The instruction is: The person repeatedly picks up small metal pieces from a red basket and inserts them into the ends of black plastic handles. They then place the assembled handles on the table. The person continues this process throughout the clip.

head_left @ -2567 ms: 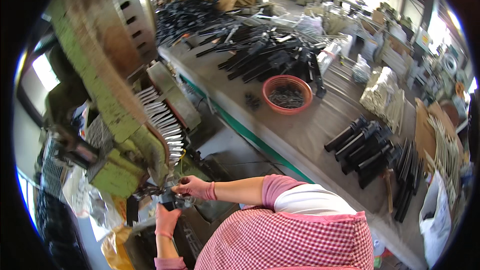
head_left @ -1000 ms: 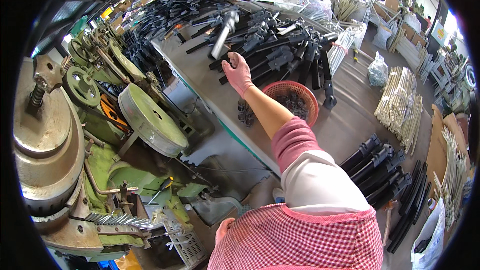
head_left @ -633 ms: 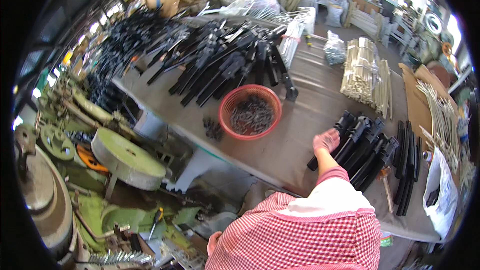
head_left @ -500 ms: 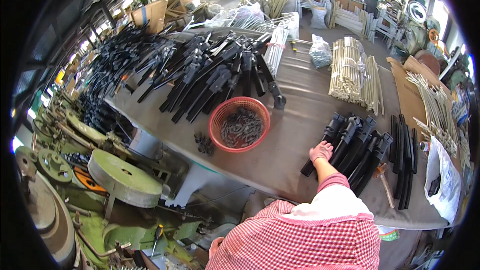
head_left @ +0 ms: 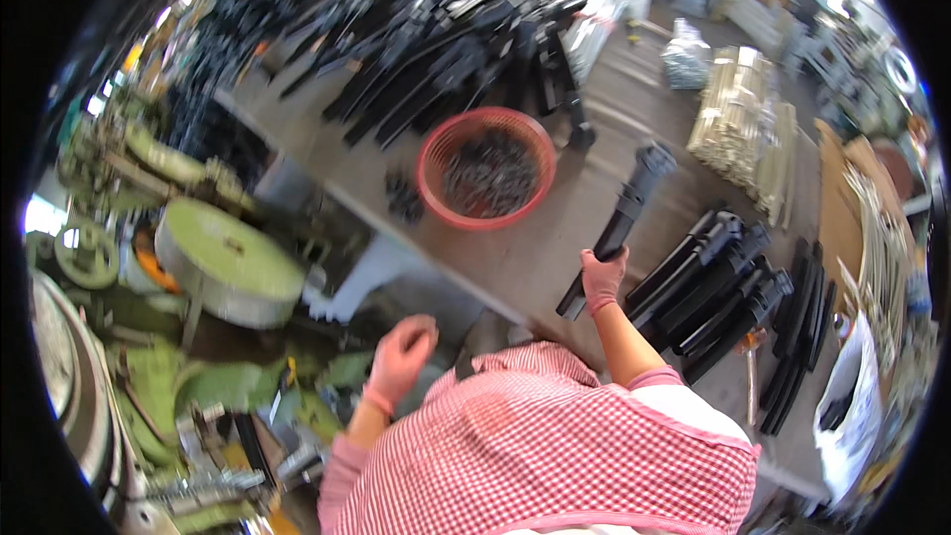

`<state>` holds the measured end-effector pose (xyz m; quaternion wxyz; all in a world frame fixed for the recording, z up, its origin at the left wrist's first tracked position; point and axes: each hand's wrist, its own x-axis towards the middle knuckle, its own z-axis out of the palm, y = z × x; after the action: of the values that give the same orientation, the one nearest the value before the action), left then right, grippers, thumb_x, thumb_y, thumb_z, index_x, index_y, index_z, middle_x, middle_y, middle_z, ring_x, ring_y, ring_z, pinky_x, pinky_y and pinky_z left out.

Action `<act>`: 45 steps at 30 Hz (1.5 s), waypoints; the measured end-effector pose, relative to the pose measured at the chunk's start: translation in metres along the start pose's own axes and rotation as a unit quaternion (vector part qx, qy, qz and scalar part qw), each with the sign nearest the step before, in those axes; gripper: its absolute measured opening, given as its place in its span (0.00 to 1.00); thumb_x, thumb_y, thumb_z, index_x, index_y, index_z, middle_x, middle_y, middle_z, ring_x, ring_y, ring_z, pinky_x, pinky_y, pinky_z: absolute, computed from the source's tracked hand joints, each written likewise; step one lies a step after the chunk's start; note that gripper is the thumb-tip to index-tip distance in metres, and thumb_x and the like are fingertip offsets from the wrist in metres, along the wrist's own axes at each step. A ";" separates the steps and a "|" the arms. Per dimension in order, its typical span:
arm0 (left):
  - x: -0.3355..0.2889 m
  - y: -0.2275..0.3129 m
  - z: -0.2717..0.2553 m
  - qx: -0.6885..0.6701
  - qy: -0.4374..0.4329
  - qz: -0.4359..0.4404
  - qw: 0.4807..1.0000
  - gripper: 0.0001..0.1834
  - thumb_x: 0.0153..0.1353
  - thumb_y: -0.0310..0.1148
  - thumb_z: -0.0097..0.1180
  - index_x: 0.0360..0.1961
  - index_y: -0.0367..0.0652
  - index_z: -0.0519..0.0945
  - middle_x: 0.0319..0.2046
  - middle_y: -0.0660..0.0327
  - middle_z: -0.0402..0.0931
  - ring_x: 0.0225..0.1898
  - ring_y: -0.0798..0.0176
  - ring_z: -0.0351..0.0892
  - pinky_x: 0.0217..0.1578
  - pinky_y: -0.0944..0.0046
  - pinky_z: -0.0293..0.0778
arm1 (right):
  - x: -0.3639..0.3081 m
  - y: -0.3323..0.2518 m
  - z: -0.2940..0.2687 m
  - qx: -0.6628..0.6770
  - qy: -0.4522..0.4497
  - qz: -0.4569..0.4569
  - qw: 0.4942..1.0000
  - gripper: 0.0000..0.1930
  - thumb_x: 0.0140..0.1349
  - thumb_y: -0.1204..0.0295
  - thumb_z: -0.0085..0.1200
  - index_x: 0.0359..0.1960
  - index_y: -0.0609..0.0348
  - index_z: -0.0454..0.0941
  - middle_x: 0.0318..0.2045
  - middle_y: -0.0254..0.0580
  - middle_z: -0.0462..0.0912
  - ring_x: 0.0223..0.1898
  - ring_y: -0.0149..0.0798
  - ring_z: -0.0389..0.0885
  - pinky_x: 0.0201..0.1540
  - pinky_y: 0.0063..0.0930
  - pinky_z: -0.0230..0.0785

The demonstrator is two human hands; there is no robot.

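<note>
My right hand point(head_left: 602, 279) is wrapped round the lower part of a black tube with a thicker fitting at its upper end point(head_left: 636, 188). The tube is held at a slant over the metal table. Just right of it lies a group of similar black tubes point(head_left: 708, 272). My left hand point(head_left: 401, 357) is in front of the table's near edge, above the green machinery, with its fingers curled in; what they hold, if anything, is too blurred to make out. A red plastic basket point(head_left: 428, 200) of small dark parts point(head_left: 492, 170) stands on the table ahead of both hands.
Many black tubes point(head_left: 426, 64) are heaped along the far left. Bundled pale rods point(head_left: 733, 104), a hammer point(head_left: 751, 376), thin black tubes point(head_left: 792, 337) and a white bag point(head_left: 854, 416) are on the right. Small dark parts point(head_left: 403, 196) lie beside the basket. A green machine point(head_left: 233, 263) stands left.
My right hand has lifted one black tube from the group and moved it left. My left hand has risen into fuller view from the lower edge. The whole view has shifted and tilted.
</note>
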<state>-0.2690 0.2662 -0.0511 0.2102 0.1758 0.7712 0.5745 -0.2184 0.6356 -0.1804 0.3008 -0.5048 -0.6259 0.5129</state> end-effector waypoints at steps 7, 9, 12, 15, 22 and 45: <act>0.134 0.049 -0.004 -0.311 0.183 -0.036 0.932 0.19 0.65 0.39 0.61 0.53 0.42 0.74 0.40 0.58 0.80 0.39 0.63 0.81 0.38 0.59 0.81 | -0.164 -0.099 0.068 0.010 -0.492 -0.135 0.860 0.24 0.55 0.72 0.64 0.51 0.63 0.66 0.36 0.37 0.75 0.36 0.27 0.73 0.39 0.27 0.72; 0.136 0.047 -0.036 -0.384 0.218 -0.093 0.892 0.17 0.64 0.39 0.62 0.47 0.41 0.74 0.35 0.58 0.79 0.35 0.58 0.83 0.34 0.52 0.85 | -0.170 -0.099 0.100 0.129 -0.602 -0.114 0.780 0.26 0.57 0.66 0.67 0.52 0.64 0.69 0.39 0.38 0.76 0.40 0.27 0.74 0.45 0.27 0.71; 0.101 0.026 -0.081 -0.464 0.282 -0.156 0.825 0.17 0.65 0.40 0.60 0.47 0.40 0.74 0.35 0.56 0.80 0.33 0.56 0.83 0.34 0.49 0.84 | -0.132 -0.073 0.170 0.034 -0.578 -0.076 0.812 0.16 0.62 0.60 0.61 0.36 0.63 0.81 0.29 0.39 0.83 0.34 0.31 0.80 0.43 0.28 0.73; 0.054 -0.008 -0.082 -0.472 0.244 -0.176 0.828 0.15 0.68 0.40 0.55 0.46 0.39 0.75 0.38 0.53 0.80 0.36 0.55 0.83 0.38 0.48 0.84 | -0.102 -0.048 0.256 -0.203 -0.450 -0.242 0.835 0.14 0.62 0.59 0.54 0.39 0.56 0.80 0.36 0.51 0.85 0.42 0.54 0.84 0.46 0.45 0.74; 0.008 -0.029 -0.064 -0.561 0.205 -0.175 0.783 0.25 0.65 0.35 0.57 0.56 0.26 0.72 0.47 0.47 0.79 0.44 0.51 0.83 0.48 0.51 0.79 | -0.095 -0.023 0.355 -0.437 -0.445 -0.255 0.739 0.22 0.62 0.54 0.54 0.50 0.54 0.69 0.46 0.50 0.79 0.49 0.54 0.79 0.47 0.54 0.70; -0.117 -0.016 -0.049 0.301 -0.014 0.097 0.949 0.54 0.47 0.37 0.67 0.71 0.33 0.50 0.62 0.38 0.65 0.60 0.39 0.72 0.58 0.53 0.70 | -0.174 -0.187 0.096 0.315 -0.688 0.037 0.652 0.18 0.63 0.71 0.61 0.52 0.66 0.74 0.32 0.34 0.77 0.30 0.27 0.75 0.38 0.23 0.73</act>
<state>-0.1954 0.1624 -0.0395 0.1018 0.3129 0.8843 0.3311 -0.3105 0.4464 -0.0070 -0.0944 0.0956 -0.4348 0.8905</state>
